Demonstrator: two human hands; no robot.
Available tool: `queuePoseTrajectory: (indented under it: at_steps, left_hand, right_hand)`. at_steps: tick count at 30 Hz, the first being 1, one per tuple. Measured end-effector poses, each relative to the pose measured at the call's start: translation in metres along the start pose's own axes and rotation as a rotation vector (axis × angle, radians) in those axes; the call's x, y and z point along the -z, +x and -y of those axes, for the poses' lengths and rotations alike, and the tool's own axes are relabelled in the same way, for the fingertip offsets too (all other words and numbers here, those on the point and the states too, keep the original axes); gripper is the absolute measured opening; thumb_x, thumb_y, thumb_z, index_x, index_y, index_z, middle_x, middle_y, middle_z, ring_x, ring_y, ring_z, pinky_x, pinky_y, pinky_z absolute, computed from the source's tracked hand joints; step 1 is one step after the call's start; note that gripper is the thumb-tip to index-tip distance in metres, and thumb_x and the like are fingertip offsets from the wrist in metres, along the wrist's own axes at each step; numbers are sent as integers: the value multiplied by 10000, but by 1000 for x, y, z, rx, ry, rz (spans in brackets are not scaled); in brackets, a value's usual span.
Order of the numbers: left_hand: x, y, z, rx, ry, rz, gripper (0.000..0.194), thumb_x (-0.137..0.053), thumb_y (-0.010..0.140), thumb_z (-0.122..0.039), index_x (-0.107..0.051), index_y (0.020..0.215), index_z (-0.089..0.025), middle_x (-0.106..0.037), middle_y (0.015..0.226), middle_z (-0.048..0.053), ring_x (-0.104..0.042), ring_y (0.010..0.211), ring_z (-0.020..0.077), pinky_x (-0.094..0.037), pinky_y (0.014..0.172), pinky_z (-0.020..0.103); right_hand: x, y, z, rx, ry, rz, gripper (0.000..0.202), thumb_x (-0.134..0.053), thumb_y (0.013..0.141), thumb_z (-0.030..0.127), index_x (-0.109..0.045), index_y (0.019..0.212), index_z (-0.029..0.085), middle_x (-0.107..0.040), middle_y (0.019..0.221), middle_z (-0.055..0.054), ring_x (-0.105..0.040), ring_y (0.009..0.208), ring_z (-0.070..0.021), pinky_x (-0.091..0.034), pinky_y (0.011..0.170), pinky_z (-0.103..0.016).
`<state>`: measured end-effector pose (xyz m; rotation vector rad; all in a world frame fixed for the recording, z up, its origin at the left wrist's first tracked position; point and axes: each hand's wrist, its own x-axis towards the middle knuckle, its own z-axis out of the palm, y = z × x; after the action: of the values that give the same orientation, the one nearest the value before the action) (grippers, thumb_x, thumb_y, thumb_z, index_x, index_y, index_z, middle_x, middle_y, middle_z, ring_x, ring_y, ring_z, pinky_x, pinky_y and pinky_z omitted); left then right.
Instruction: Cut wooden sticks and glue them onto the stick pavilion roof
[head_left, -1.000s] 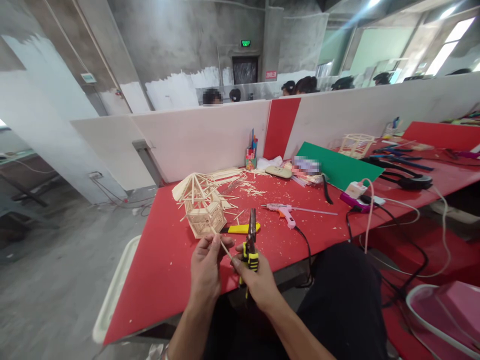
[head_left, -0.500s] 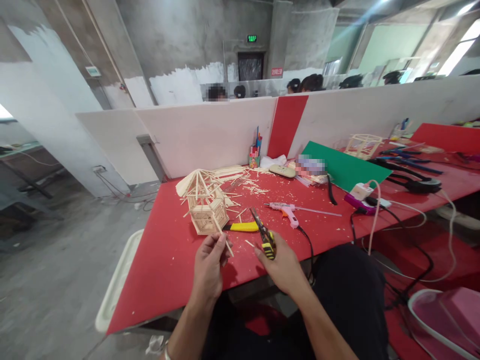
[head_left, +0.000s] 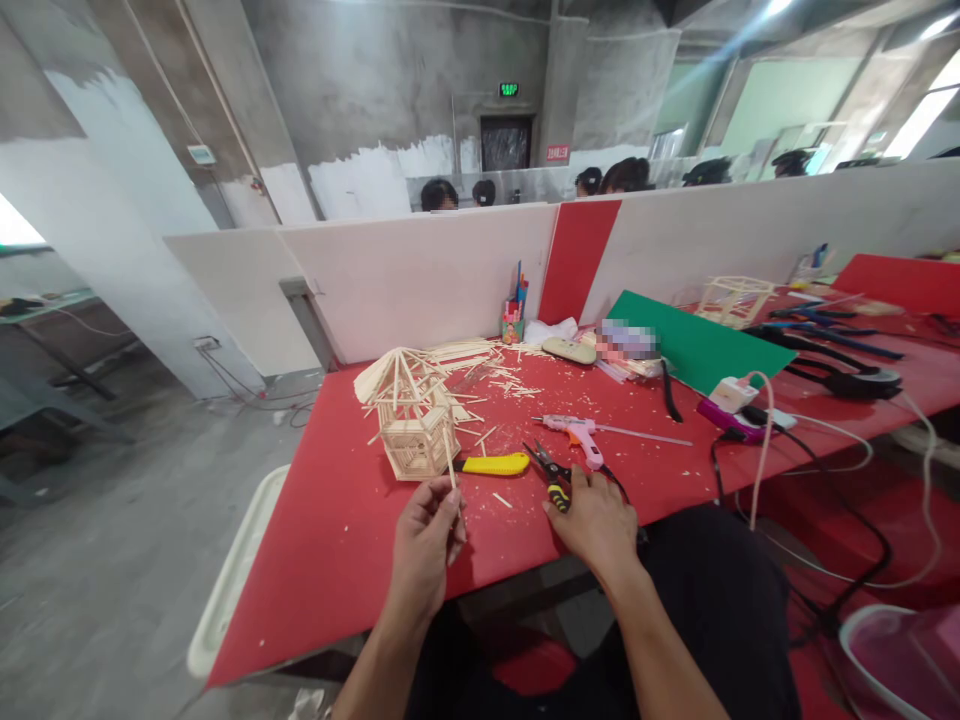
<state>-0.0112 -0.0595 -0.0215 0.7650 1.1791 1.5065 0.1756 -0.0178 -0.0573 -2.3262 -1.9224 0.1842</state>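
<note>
pinching a thin wooden stick [head_left: 451, 464] between thumb and fingertips of the left hand [head_left: 429, 525], with hardly any gap between them. aimed far and slightly left along the long axis, far end overlapping in view the right side of the stick house [head_left: 416, 445]; impossible to tell whether touching or just short of it. most telling, as a judgement: from the left fingers to the house, just far and a little left, so much nearer to the left hand than to the right hand [head_left: 600, 520]. farther right, fingers half bent over the handles of the pliers [head_left: 553, 470], just near of the glue gun [head_left: 583, 428]; impossible to tell whether gripping or merely resting there. between both hands, on the red table [head_left: 315, 570]: a yellow knife [head_left: 496, 464] and a short offcut [head_left: 502, 500]. hard to make out: the stick's near end, among the left fingers; partly hidden under the right hand: the pliers' handles.
</note>
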Motion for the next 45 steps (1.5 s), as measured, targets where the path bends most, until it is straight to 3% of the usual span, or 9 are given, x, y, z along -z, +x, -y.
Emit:
queuePoseTrajectory:
  at_steps: [8, 14, 17, 21, 25, 30, 36, 41, 45]
  left_hand:
    - [3, 2, -2, 2, -19, 1, 337, -761, 650, -418, -568, 727, -153, -547, 556, -50, -374, 367, 17, -244, 323, 116]
    - [7, 2, -8, -6, -30, 18, 344, -730, 685, -444, -550, 752, -160, -527, 508, -66, -333, 315, 7, -195, 316, 122]
    - [12, 5, -14, -55, 1, 16, 336, -717, 703, -446, -552, 734, -155, -527, 508, -64, -339, 318, 5, -212, 322, 122]
    - [16, 8, -29, -82, 3, 24, 323, -739, 685, -423, -579, 755, -152, -526, 523, -64, -359, 337, 10, -241, 328, 124]
    - [16, 15, -52, -46, -53, 30, 338, -780, 630, -408, -598, 742, -146, -531, 509, -60, -353, 336, 4, -219, 329, 116]
    - [19, 32, -76, -48, -86, 27, 354, -798, 587, -420, -624, 701, -133, -545, 504, -48, -316, 308, -7, -184, 310, 119]
    - [28, 48, -79, 7, -5, -36, 422, -741, 617, -525, -575, 597, -137, -519, 426, -38, -327, 259, 14, -154, 282, 133]
    - [36, 54, -76, 58, -73, -105, 437, -698, 642, -559, -609, 646, -131, -550, 471, -17, -379, 281, 36, -186, 275, 144]
    - [39, 60, -76, 4, -136, -95, 394, -744, 627, -491, -653, 724, -121, -596, 570, 3, -395, 336, 29, -241, 300, 144]
  right_hand:
    - [-2, -2, 3, 20, -14, -62, 598, -527, 790, 503, -517, 1263, 138, -550, 1149, -175, -506, 1074, -327, -437, 788, -429]
    - [2, -1, 0, 118, 82, -123, 448, -524, 834, 438, -611, 1152, 134, -591, 1110, -179, -543, 1036, -330, -455, 796, -449]
    - [24, 3, 7, 341, 385, -247, 347, -488, 878, 356, -628, 1141, 178, -613, 1132, -124, -551, 1066, -264, -445, 896, -404]
    - [82, 14, 40, 815, 667, -360, 330, -456, 913, 329, -593, 1207, 269, -584, 1202, -58, -517, 1137, -198, -408, 982, -351]
    - [138, 45, 91, 1122, 591, -262, 451, -562, 861, 336, -519, 1303, 256, -474, 1355, -81, -469, 1202, -223, -372, 1011, -378]
    - [170, 94, 144, 1342, 517, 119, 248, -567, 850, 306, -695, 1034, 201, -696, 939, -32, -611, 874, -154, -443, 829, -283]
    - [188, 122, 167, 1284, 552, 435, 204, -573, 805, 317, -709, 879, 184, -682, 756, 5, -563, 687, -110, -418, 652, -222]
    - [192, 141, 177, 1235, 485, 539, 193, -579, 783, 338, -689, 808, 182, -650, 710, 5, -524, 650, -101, -394, 620, -222]
    - [192, 148, 190, 1232, 515, 576, 187, -579, 769, 341, -677, 809, 188, -648, 735, 4, -521, 668, -101, -401, 644, -223]
